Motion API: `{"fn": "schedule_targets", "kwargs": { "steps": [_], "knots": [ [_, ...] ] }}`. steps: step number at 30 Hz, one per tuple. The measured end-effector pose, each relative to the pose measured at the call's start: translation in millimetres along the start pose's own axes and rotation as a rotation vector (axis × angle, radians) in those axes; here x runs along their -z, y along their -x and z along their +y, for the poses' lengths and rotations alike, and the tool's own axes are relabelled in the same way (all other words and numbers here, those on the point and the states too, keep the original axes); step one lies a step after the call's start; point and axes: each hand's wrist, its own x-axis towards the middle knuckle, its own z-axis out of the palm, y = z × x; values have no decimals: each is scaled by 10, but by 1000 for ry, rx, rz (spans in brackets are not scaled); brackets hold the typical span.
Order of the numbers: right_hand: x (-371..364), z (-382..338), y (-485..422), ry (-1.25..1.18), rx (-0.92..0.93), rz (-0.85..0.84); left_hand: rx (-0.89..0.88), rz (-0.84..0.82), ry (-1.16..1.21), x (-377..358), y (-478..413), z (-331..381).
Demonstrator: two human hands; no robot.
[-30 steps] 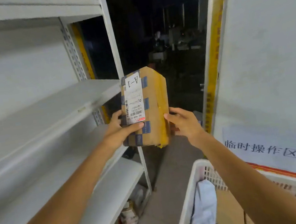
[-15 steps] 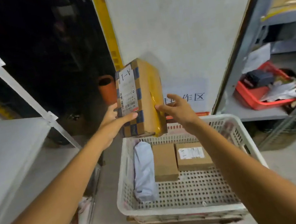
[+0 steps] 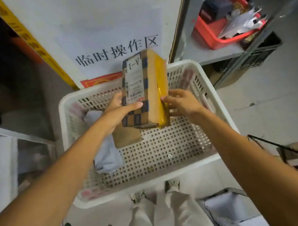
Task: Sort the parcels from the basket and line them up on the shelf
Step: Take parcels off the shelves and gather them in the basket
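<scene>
- Light level: dim, cool indoor light. The white board [image 3: 102, 18] is the brightest surface and is evenly lit.
- Upper left corner falls to near black, and detail is lost there.
- Shadows: soft-edged and faint on the floor of the basket [image 3: 154, 178].
- Glare: mild sheen on the yellow tape of the parcel [image 3: 151, 85].
- Blur: fine label print is smeared, only "A-1" is legible. Contents of the red tray [image 3: 207, 33] are soft.
- Distortion: the shelf upright [image 3: 193, 4] leans. The left forearm [image 3: 55, 190] and right forearm [image 3: 269, 162] stretch toward the lower corners.
</scene>
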Motion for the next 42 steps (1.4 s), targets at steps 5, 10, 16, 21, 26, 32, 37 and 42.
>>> {"fn": "schedule_targets", "kwargs": {
  "steps": [5,10,16,21,26,32,37,42],
  "knots": [
    [218,470,-389,-32,-102,40,119,51,-17,-415,-433,-359],
    [344,804,-693,-3,-137,6,202,115,-71,-861,-767,-681],
    [276,1265,-1074,-36,-160,-92,191,239,-107,-1067,-1067,-1053],
    [-71,1487,-1335,-23,-168,-172,184,410,-80,-879,-1000,-1327],
    [-632,1448,-1401,8,-188,-296,196,540,-36,-425,-763,-1522],
    [-1383,1364,-1380,-4,-194,-397,220,698,-90,210,-475,-1714],
    [-1944,1388,-1373,-65,-241,-363,151,657,-389,526,-419,-1856],
    [-2266,1494,-1432,-75,-256,-281,105,524,-811,644,-497,-1981]
  ]
}}
